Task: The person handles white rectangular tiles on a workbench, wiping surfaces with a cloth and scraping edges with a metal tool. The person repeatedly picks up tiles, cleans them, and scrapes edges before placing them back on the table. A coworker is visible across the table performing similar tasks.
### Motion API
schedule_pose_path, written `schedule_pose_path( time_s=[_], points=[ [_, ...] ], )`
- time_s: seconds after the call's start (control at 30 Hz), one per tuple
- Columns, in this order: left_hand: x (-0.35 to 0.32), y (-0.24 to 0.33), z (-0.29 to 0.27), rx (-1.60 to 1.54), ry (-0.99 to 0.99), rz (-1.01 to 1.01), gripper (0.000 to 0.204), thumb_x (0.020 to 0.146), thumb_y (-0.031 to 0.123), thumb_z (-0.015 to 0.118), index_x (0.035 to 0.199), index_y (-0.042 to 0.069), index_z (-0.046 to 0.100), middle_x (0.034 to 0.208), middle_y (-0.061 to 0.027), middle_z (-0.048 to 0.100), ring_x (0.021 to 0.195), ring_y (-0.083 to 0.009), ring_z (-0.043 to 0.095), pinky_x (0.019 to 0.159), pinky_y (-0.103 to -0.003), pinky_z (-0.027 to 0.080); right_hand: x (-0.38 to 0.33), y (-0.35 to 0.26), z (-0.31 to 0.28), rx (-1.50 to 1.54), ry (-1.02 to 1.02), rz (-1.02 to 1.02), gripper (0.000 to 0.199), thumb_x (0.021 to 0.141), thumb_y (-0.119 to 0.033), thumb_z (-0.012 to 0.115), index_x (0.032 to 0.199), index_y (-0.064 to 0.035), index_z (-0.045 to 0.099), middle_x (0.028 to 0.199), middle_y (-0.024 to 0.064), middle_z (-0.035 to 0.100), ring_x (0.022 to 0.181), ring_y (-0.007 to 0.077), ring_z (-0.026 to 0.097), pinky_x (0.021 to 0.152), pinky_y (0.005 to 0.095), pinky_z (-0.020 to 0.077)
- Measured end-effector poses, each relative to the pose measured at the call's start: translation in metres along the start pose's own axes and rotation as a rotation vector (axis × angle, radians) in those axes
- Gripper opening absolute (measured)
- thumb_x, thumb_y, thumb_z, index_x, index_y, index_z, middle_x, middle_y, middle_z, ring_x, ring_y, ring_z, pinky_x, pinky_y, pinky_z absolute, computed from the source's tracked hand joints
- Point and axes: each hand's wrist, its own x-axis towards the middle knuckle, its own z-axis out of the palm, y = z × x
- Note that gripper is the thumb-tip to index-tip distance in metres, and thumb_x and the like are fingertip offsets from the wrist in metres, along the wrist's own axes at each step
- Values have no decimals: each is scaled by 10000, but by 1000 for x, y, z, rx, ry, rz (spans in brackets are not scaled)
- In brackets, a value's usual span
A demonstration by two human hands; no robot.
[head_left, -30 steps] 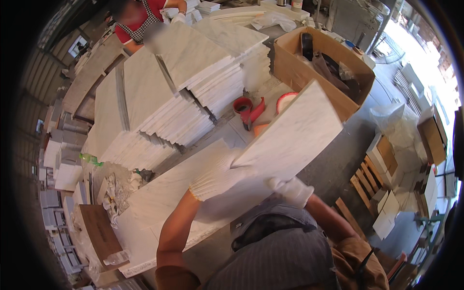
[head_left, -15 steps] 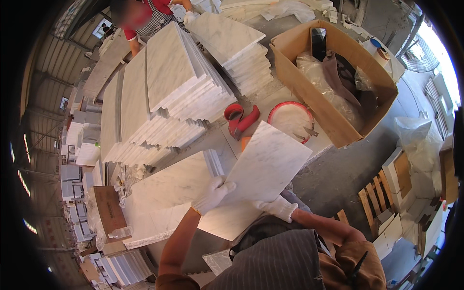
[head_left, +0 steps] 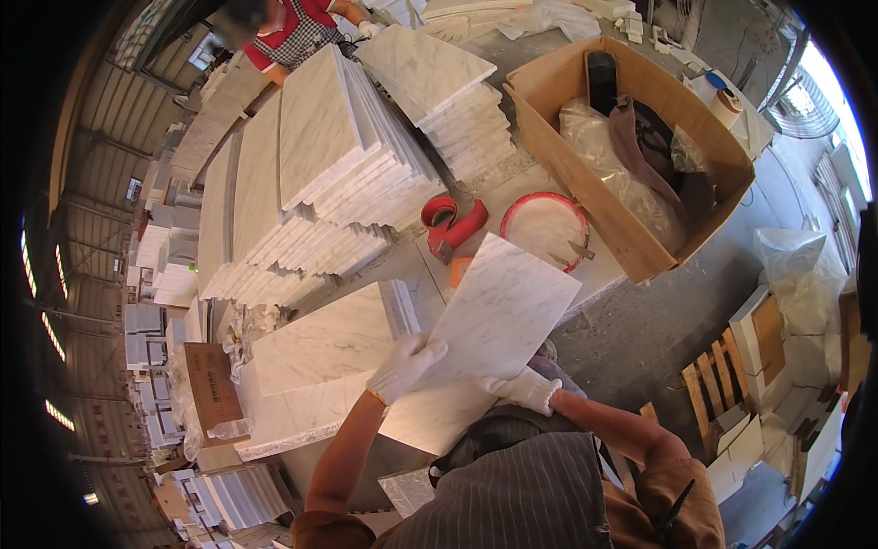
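Marble slab (head_left: 508,306) balanced, we judge, by opposing grips: our left hand (head_left: 407,368) curled around eight o'clock, right hand (head_left: 524,390) curled at five.

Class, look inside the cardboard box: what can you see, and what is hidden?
Clear plastic, brown cloth and a black object show in the box; whatever lies beneath them is hidden.

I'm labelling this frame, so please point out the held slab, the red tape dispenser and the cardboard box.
Slab (head_left: 505,309): head view, on its broad upward face.
Tape dispenser (head_left: 464,228): head view, on its red body.
Box (head_left: 593,194): head view, on its long left side wall.
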Motion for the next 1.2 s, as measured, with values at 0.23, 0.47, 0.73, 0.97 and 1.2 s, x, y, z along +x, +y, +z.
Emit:
schedule_pose_path(
  time_s=[0.23, 0.47, 0.73, 0.97, 1.2],
  points=[
    [-13, -8, 9, 3, 70, 108, 379, 987, 331, 631, 1019, -41, 697, 814, -26, 625, 783, -111, 548, 700, -319, 459, 0, 3, -5, -213, -33, -59, 416, 972, -202, 716, 1330, -12, 621, 1265, 66, 672, 1153, 168, 588, 1024, 336, 461],
    [-25, -22, 13, 23, 87, 130, 330, 984, 314, 627, 1019, -11, 678, 805, -17, 587, 776, -104, 518, 698, -312, 448, 4, 8, -8, -259, -66, -85, 451, 966, -246, 725, 1334, -9, 617, 1267, 89, 674, 1157, 184, 591, 1031, 334, 451],
    [-3, -61, 55, -278, 492, 51, 318, 962, 323, 656, 925, 9, 636, 798, 2, 554, 768, -96, 492, 697, -298, 427, 21, 22, -2, -380, -14, 16, 452, 980, -270, 692, 1355, -28, 618, 1330, 108, 665, 1242, 218, 578, 1079, 337, 417],
    [9, -78, 62, -314, 535, 58, 300, 932, 307, 680, 865, 17, 638, 741, 1, 551, 731, -97, 484, 673, -312, 427, -13, -54, -9, -634, -3, 131, 429, 966, -335, 698, 1266, -30, 676, 1260, 151, 694, 1135, 218, 648, 989, 331, 480],
    [1, -105, 74, -158, 432, -68, 389, 885, 393, 713, 841, 9, 672, 680, -12, 566, 661, -116, 513, 612, -353, 429, -61, -103, -78, -640, 857, -245, 376, 899, -293, 763, 1177, -51, 685, 1026, 115, 717, 830, 187, 690, 778, 356, 545]
  ],
)
